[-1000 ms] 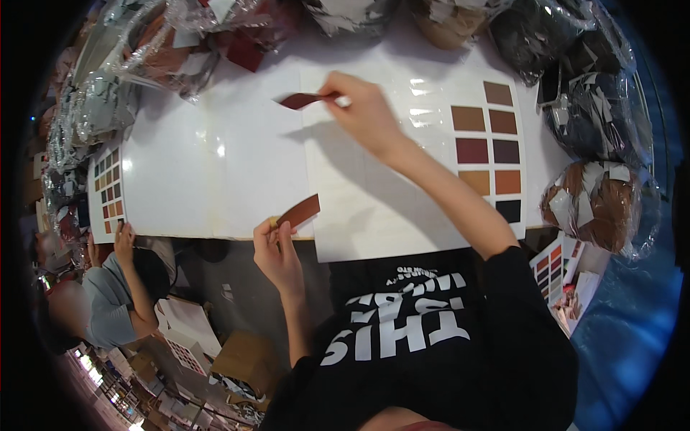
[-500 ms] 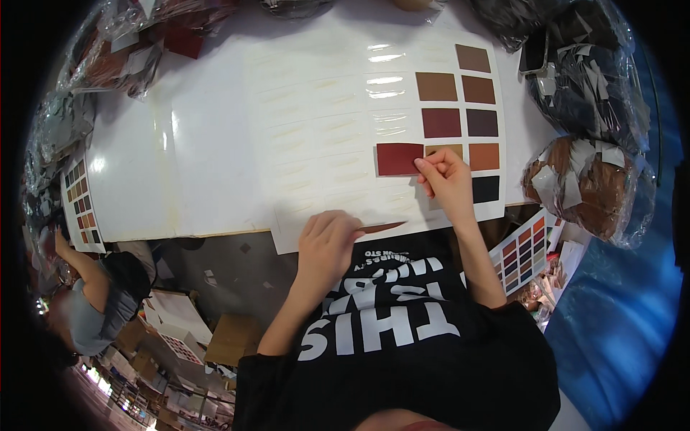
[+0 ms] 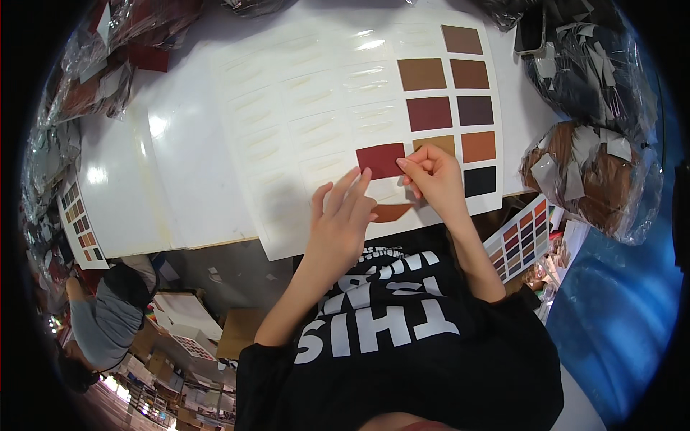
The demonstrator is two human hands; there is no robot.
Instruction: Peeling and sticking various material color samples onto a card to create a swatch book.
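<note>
A dark red swatch (image 3: 381,161) lies over the white sample sheet (image 3: 280,243), at the third column from the left. My right hand (image 3: 440,183) pinches its right edge between thumb and fingertips. At its lower left edge, the stretched fingertips of my left hand (image 3: 339,221) touch or nearly touch it. A curved reddish-brown swatch (image 3: 392,212) sticks out to the right from my left hand, held low by the thumb side. A tan swatch (image 3: 435,144) on the sheet is partly covered by my right hand. Several other brown, maroon and black swatches fill the sheet's right columns.
Pale glue-like streaks mark the sheet's left columns. Plastic bags of swatches (image 3: 582,176) crowd the table's right and far left sides. A phone (image 3: 530,30) lies at the back right. Another swatch card (image 3: 517,241) sits by my right elbow. A person (image 3: 115,316) works at the left.
My left hand has risen to the right, its fingers spreading out to the red swatch, carrying the brown swatch along. The right hand keeps its pinch. The whole view has shifted slightly.
</note>
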